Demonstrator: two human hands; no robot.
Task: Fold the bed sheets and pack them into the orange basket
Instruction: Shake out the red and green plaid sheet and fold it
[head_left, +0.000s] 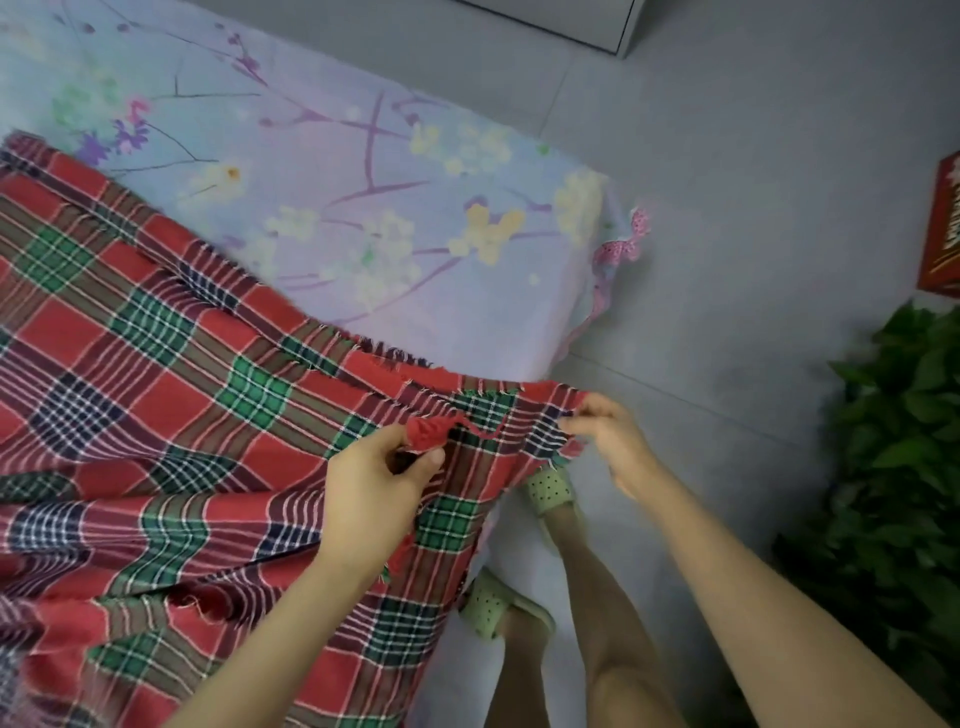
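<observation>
A red, green and navy plaid bed sheet (156, 395) lies spread over the left and lower part of the bed, its frayed edge running toward the bed's corner. My left hand (374, 488) pinches a bunched red bit of the sheet's edge between thumb and fingers. My right hand (608, 436) pinches the sheet's corner at the bed's edge, a short way to the right. The two hands hold the same edge lifted slightly. No orange basket is in view.
Under the plaid sheet lies a pale blue floral sheet (363, 171) covering the mattress. Grey tiled floor (727, 208) lies to the right. A leafy green plant (904, 467) stands at the right edge, a red box (943, 228) above it. My feet in green slippers (550, 493) stand beside the bed.
</observation>
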